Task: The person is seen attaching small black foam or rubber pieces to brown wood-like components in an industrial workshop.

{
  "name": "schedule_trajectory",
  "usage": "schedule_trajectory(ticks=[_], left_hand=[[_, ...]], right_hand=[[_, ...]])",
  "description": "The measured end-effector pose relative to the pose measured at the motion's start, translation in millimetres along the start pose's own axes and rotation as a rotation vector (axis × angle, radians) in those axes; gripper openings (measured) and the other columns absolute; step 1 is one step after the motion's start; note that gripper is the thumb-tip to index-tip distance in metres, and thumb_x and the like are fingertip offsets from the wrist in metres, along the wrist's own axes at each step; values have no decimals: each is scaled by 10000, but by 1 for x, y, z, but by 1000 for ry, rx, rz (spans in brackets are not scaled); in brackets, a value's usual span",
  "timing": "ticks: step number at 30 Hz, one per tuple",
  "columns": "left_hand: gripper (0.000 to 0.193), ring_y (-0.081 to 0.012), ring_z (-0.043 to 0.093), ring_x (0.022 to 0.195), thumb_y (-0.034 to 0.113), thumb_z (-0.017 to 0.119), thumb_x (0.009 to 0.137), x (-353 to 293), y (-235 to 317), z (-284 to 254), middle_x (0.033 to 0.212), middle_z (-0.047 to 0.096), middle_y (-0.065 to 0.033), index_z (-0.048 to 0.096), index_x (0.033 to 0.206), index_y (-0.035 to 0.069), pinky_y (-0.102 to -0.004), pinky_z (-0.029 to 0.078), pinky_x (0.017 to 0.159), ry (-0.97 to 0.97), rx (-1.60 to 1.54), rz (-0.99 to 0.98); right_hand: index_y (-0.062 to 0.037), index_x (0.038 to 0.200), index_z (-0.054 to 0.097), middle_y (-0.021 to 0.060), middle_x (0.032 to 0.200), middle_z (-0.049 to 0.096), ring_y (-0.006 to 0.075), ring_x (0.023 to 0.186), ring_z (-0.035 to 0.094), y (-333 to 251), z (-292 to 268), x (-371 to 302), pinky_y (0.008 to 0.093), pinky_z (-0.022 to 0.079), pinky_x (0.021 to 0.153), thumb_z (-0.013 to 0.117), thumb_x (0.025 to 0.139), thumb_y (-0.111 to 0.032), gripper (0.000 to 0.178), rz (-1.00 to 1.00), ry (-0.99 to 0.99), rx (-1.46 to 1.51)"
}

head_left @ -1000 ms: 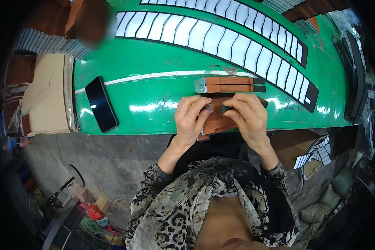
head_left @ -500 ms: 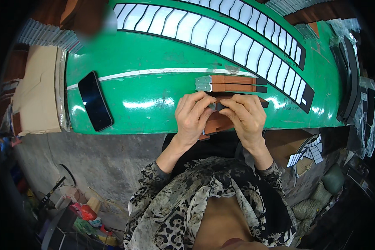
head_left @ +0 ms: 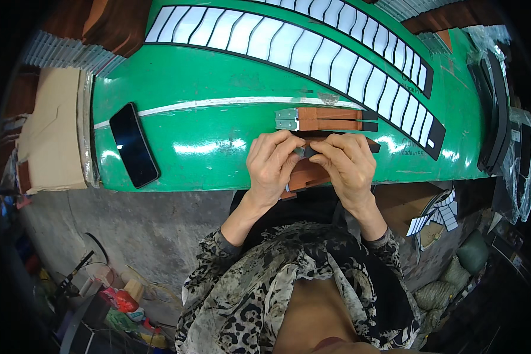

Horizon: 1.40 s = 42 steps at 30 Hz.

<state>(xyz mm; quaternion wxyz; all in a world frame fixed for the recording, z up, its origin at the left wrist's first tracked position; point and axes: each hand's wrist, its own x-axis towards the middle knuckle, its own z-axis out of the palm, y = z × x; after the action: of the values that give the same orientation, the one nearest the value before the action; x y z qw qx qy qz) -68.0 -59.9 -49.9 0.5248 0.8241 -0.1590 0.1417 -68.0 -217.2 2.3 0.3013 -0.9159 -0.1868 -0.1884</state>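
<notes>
Both hands meet over the table's front edge, fingertips pinched close together. My left hand (head_left: pixel 271 164) and my right hand (head_left: pixel 349 162) hold a small dark piece (head_left: pixel 306 151) between them; fingers cover much of it, so its kind cannot be told. Beneath it lies a reddish-brown piece (head_left: pixel 308 175), partly hidden by the hands and jutting toward my lap. Just beyond the fingers, a pair of brown strips (head_left: pixel 330 119) rests side by side, with grey metal plates at the left end and black tips at the right.
Long black strips bearing white wavy-edged stickers (head_left: pixel 301 50) curve across the green table (head_left: pixel 218 168). A smartphone (head_left: pixel 134 144) lies at left, near cardboard (head_left: pixel 59 130). Brown pieces with metal ends (head_left: pixel 71 53) are stacked at far left. Black parts in plastic (head_left: pixel 513 159) stand at right.
A blurred brown shape with a pale edge at the upper left no longer covers the sticker strip's left end; brown pieces show sharply there. My hands have barely moved, still pinching the small dark piece.
</notes>
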Motion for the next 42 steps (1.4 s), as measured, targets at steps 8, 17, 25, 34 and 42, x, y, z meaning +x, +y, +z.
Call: schedule_trajectory(ticks=[8, 17, 25, 34, 42], left_hand=[[324, -255, 570, 841, -63, 695, 642, 3, -1, -1, 947, 591, -99, 626, 945, 27, -342, 466, 692, -3, 0, 4], [327, -255, 568, 804, -68, 694, 637, 1, -2, 3, 944, 591, -92, 624, 935, 45, -334, 462, 657, 26, 25, 69], [343, -211, 589, 766, 53, 679, 639, -1, -13, 4, 947, 575, -49, 639, 941, 210, -314, 428, 595, 69, 249, 395], [376, -219, 584, 752, -10, 655, 678, -3, -15, 0, 958, 566, -62, 608, 967, 225, -321, 413, 548, 54, 297, 427], [247, -286, 581, 789, 64, 738, 644, 11, 0, -1, 958, 573, -114, 601, 848, 95, -398, 443, 629, -50, 272, 423]], right_hand=[[-83, 867, 680, 18, 813, 601, 200, 728, 543, 0, 1, 4, 306, 464, 582, 778, 556, -92, 326, -16, 7, -4], [-85, 868, 683, 15, 799, 593, 197, 726, 549, 1, 0, 2, 304, 467, 577, 770, 557, -96, 323, -6, -11, 14], [-75, 876, 683, 22, 826, 606, 210, 748, 553, 7, -2, 1, 305, 474, 591, 767, 571, -145, 325, -19, -26, 71], [-80, 884, 692, 25, 855, 629, 215, 767, 543, 20, -27, -1, 314, 459, 654, 783, 567, -131, 334, 57, 48, 83], [-98, 840, 693, 11, 812, 621, 206, 731, 539, 28, -26, -4, 301, 473, 591, 771, 573, -68, 280, -13, 21, 54]])
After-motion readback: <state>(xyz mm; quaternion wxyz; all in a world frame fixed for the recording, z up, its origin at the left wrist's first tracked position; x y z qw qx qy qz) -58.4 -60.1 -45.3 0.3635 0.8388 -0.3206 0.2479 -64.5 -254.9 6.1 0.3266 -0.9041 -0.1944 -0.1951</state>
